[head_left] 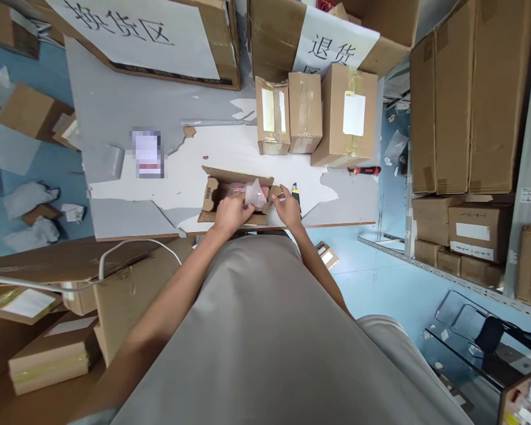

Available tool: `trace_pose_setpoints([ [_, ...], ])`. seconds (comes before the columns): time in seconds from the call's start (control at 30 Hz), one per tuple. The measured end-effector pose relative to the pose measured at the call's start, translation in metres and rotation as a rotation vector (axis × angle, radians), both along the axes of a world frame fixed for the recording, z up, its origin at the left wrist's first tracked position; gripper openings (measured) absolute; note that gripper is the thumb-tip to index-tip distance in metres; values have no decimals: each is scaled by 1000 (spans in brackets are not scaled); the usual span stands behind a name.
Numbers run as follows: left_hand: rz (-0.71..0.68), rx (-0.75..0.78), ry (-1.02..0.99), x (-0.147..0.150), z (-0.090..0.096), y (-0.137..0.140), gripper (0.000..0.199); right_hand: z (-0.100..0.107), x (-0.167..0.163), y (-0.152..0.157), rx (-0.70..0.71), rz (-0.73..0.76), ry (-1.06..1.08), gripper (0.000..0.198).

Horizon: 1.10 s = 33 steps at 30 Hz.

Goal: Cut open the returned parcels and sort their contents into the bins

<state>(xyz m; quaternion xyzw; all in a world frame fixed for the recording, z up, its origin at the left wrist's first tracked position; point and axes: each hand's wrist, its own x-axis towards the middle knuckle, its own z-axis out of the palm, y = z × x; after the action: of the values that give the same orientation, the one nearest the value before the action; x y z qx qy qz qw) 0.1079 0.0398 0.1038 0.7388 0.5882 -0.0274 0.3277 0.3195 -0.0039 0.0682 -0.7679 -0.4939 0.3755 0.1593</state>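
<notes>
A small open cardboard box sits at the table's near edge, its flaps folded outward. Inside it lies a pink item in clear plastic wrapping, partly covered by my fingers. My left hand reaches over the box's near side, its fingers closed on the wrapping. At the box's right end, my right hand pinches the side flap between thumb and fingers. Just beyond that hand lies a black and yellow utility knife.
Three taped boxes stand at the back right, before two large cartons with handwritten signs. A red and black tool lies at the table's right edge. A blurred phone-like object rests at left. Shelving with cartons rises on the right.
</notes>
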Motion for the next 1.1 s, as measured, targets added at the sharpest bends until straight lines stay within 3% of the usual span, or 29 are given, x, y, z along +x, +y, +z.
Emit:
trace_pose_setpoints([
  [0.1, 195, 110, -179, -16, 14, -6, 10, 22, -2, -3, 106, 31, 13, 63],
  [0.23, 365, 163, -667, -22, 40, -6, 27, 60, -18, -5, 171, 223, 219, 90],
  [0.3, 392, 133, -875, -21, 54, 0, 38, 73, -30, -2, 186, 270, 345, 80],
  [0.37, 385, 130, -947, -21, 66, 8, 38, 81, -42, 3, 257, 230, 466, 55],
  [0.47, 316, 188, -868, -25, 80, 21, 26, 85, -56, 11, 380, 81, 598, 41],
  [0.6, 193, 203, -731, -34, 88, 32, 20, 92, -66, 17, 454, -90, 664, 56],
  [0.7, 83, 87, -805, -39, 86, 35, 24, 102, -65, 20, 480, -123, 620, 62],
  [0.83, 68, -28, -841, -49, 71, 37, 35, 110, -53, 27, 540, -122, 495, 50],
  [1.0, -93, -28, -374, -71, 39, 24, 41, 107, -24, 40, 727, -239, 271, 50],
  [1.1, -188, 22, -211, -83, 28, 2, 41, 95, -11, 57, 750, -223, 174, 48],
])
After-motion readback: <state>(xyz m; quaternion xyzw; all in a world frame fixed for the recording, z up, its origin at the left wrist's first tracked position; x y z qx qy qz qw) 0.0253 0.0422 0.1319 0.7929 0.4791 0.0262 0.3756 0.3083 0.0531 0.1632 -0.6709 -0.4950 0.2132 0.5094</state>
